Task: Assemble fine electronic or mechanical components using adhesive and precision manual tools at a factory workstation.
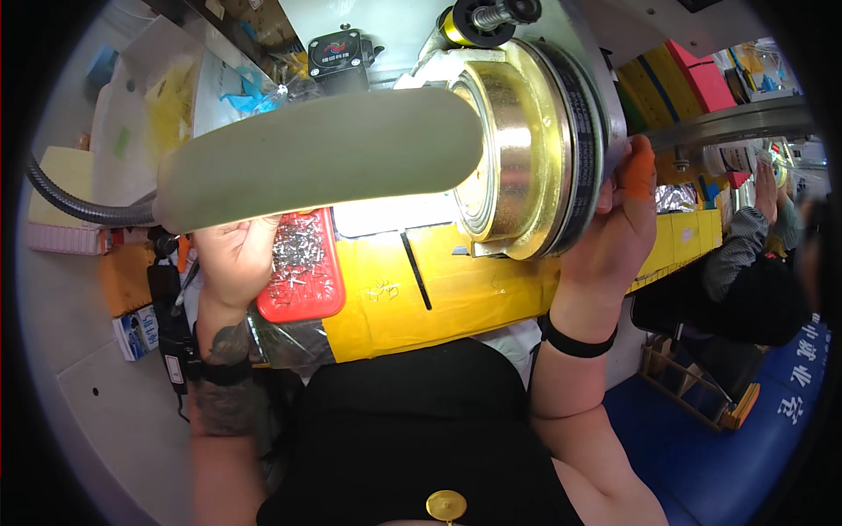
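A long grey-green lamp head (320, 162) hides the fingertips of my left hand (235, 259). The fingers that show are curled in, just beside a red tray (303, 309) heaped with small shiny metal pins (300, 250). Whether they hold a pin is not visible. My right hand (614, 232) is raised at the right side of a brass-coloured machine wheel (522, 145) with a black belt (583, 149). An orange cover (638, 168) wraps one of its fingers. Those fingers are bent and partly behind the wheel's edge; anything in them is hidden.
Yellow-taped board (412, 298) lies under the tray and wheel, with a dark slot in it. A flexible metal lamp arm (88, 209) enters from the left, near a white bin (140, 131). Another person's sleeve (737, 245) shows at right, beside yellow boxes (680, 250).
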A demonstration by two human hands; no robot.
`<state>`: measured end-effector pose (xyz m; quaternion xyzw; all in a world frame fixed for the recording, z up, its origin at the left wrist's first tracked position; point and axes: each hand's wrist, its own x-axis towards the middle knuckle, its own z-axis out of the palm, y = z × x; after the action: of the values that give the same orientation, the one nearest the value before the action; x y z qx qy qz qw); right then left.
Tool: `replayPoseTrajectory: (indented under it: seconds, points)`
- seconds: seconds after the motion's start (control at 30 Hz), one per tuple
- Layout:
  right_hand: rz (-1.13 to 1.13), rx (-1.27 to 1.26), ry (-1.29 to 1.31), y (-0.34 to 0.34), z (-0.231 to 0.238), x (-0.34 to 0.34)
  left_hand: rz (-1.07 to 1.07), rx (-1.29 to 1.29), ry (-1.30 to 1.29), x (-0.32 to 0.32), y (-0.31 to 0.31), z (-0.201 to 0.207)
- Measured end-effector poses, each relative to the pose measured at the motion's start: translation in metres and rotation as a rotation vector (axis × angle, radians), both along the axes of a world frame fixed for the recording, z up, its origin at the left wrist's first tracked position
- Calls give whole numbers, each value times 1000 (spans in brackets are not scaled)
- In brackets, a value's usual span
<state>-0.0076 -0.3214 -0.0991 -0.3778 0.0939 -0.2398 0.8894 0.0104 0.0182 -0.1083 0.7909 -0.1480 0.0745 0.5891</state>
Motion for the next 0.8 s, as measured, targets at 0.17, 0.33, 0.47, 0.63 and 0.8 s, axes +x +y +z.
replayPoseTrajectory:
  seconds: [0.17,0.33,0.47,0.63,0.8]
  points:
    - [-50,16,46,19,8,-26,-131,-79,36,-3,5,-2]
    - [-44,-305,-51,31,-2,-68,-31,436,110,-1,1,61]
    - [43,-642,-144,51,0,-91,-41,469,-284,16,0,96]
    - [333,-903,-301,85,36,-70,-500,455,-2,64,-34,113]
    - [544,-845,-321,117,28,-60,-768,572,-63,95,-30,118]
